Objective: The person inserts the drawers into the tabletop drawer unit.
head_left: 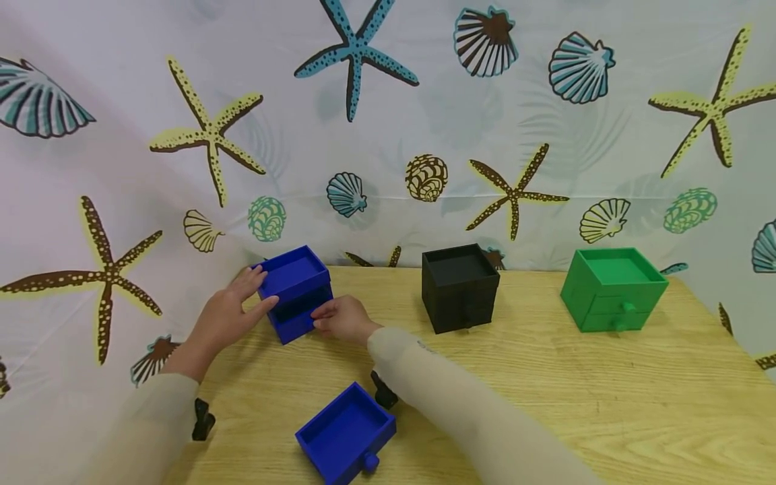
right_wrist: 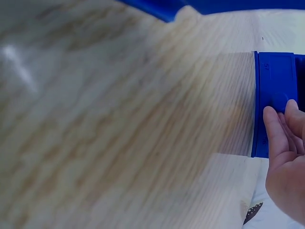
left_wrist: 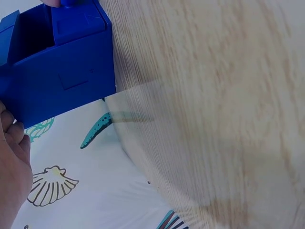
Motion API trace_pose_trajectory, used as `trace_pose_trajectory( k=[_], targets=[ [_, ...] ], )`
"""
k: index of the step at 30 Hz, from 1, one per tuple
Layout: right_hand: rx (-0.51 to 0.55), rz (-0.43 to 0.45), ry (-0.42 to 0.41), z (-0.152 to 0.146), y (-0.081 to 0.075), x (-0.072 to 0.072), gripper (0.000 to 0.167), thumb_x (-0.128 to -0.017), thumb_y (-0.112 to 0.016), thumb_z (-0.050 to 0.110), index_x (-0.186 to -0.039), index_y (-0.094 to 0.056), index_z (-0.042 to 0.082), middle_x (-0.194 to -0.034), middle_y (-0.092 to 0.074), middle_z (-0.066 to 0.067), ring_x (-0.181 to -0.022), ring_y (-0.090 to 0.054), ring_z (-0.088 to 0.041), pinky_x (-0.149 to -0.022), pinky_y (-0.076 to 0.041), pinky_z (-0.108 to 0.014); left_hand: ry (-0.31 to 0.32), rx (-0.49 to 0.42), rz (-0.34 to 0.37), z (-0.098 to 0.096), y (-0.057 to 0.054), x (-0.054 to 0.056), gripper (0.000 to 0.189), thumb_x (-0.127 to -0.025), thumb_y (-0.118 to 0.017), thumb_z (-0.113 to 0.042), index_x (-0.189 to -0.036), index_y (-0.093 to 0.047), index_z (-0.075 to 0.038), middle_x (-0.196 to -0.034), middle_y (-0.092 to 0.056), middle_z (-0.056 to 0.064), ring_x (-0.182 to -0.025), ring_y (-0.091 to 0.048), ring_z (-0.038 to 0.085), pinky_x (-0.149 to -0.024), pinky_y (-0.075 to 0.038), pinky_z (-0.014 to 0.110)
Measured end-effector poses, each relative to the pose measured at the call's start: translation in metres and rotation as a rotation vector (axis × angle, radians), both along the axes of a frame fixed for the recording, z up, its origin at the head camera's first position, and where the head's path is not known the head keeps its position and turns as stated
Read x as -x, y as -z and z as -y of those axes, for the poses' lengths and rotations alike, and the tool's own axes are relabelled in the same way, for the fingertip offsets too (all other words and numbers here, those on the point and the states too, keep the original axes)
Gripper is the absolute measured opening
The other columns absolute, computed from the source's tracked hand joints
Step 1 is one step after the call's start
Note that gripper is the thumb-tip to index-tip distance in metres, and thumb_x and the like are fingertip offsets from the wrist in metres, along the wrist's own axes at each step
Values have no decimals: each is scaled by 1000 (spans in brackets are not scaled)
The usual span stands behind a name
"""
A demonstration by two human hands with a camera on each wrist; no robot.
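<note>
A small blue drawer box stands at the left of the table, its upper slot empty and its lower drawer in place. My left hand holds the box at its left side, fingers over the top rim and thumb by the front edge. At the front, my right hand pinches the round knob of the lower drawer between thumb and fingers. A loose blue drawer lies on the table nearer to me, its knob facing front right.
A black drawer box stands at the middle back of the wooden table. Farther right is a green drawer box with round knobs. A cloth printed with shells and starfish hangs behind the table and along its left side.
</note>
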State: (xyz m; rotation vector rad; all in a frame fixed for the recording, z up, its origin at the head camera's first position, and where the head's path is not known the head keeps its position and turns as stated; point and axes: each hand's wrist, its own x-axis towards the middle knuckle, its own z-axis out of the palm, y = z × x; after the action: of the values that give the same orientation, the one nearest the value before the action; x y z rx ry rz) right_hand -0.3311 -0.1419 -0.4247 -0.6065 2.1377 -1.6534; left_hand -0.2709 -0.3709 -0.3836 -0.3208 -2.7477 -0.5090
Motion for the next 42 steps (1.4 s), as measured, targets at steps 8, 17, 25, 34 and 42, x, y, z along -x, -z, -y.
trace_pose_trajectory(
  k=[8, 17, 25, 34, 42],
  targets=[
    [-8, -2, -18, -9, 1, 1, 19, -90, -66, -1, -109, -70, -6, -97, -71, -8, -94, -69, -26, -76, -58, -32, 6, -9, 8, -2, 3, 1, 72, -98, -54, -48, -148, -37, 1, -154, -31, 19, -142, -23, 39, -105, -28, 64],
    [-10, 18, -83, -31, -5, -5, 24, -92, -66, 3, -114, -68, -6, -106, -70, -13, -96, -68, -29, -78, -57, -33, 2, 11, -11, 1, 6, 2, 72, -97, -54, -48, -148, -38, 1, -153, -32, 20, -140, -26, 41, -104, -29, 64],
    [23, 55, -125, -55, -11, -16, 28, -93, -66, 6, -117, -65, -7, -103, -70, -8, -100, -67, -31, -83, -56, -38, 11, 34, -20, 0, 3, 0, 72, -98, -54, -48, -147, -39, 2, -152, -33, 21, -140, -26, 41, -104, -30, 64],
    [63, 91, -154, -90, -16, -32, 29, -93, -65, 6, -118, -63, -10, -103, -69, -14, -103, -65, -34, -86, -54, -43, 1, 122, -77, 1, 3, 1, 69, -96, -59, -44, -145, -42, 2, -150, -37, 22, -137, -33, 41, -102, -34, 61],
    [74, 98, -187, -119, -14, -48, 29, -94, -65, 7, -118, -63, -9, -103, -69, -13, -101, -66, -30, -83, -56, -39, 7, 152, -105, 1, 3, 3, 69, -95, -61, -44, -143, -45, 2, -148, -39, 22, -135, -35, 42, -103, -35, 60]
  ],
)
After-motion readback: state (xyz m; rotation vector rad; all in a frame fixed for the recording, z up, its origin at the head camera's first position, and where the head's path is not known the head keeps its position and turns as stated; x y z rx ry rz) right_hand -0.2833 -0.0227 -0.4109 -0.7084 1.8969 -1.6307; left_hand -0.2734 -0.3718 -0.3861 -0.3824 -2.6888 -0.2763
